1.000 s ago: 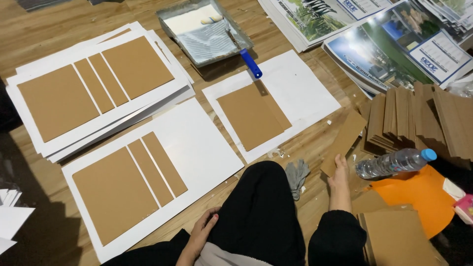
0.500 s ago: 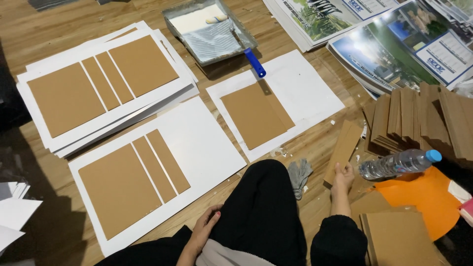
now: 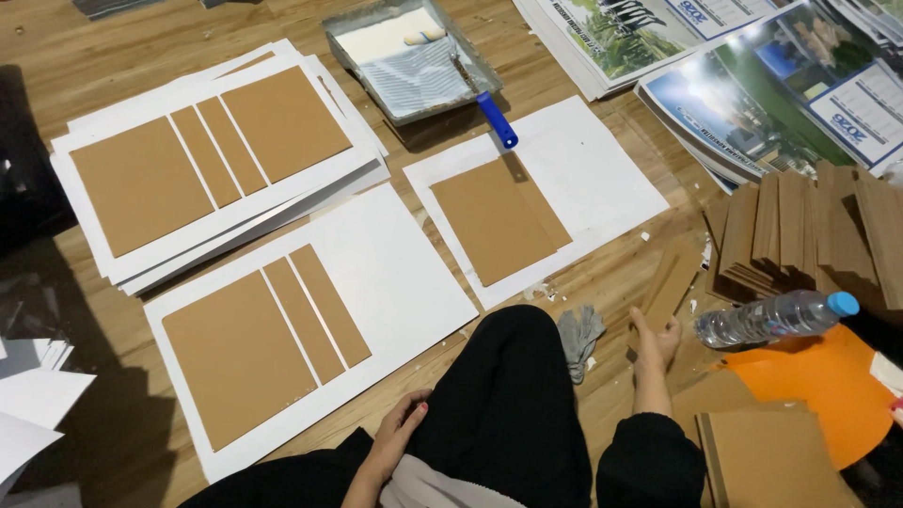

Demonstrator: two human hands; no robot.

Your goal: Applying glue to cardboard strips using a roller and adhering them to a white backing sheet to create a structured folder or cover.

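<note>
My right hand (image 3: 657, 341) reaches out past my black-trousered knee and grips the near end of a narrow brown cardboard strip (image 3: 673, 277) that slants over the wooden floor. My left hand (image 3: 400, 431) rests on my thigh with loose fingers and holds nothing. Straight ahead lies a white sheet (image 3: 593, 179) with one brown cardboard panel (image 3: 499, 221) on it. To its left, another white sheet (image 3: 395, 273) carries a large panel and two strips. A grey rag (image 3: 580, 337) sits beside my knee.
A paint tray (image 3: 414, 58) with a blue-handled roller (image 3: 496, 119) stands at the back. A stack of finished white sheets (image 3: 202, 165) lies far left, piles of cardboard pieces (image 3: 809, 235) and printed posters (image 3: 781, 94) to the right. A plastic bottle (image 3: 776, 318) lies by an orange sheet (image 3: 818, 386).
My right hand has turned the cardboard strip, so it now looks narrower and lies lower toward the floor. The view has shifted slightly. My left hand stays on my thigh.
</note>
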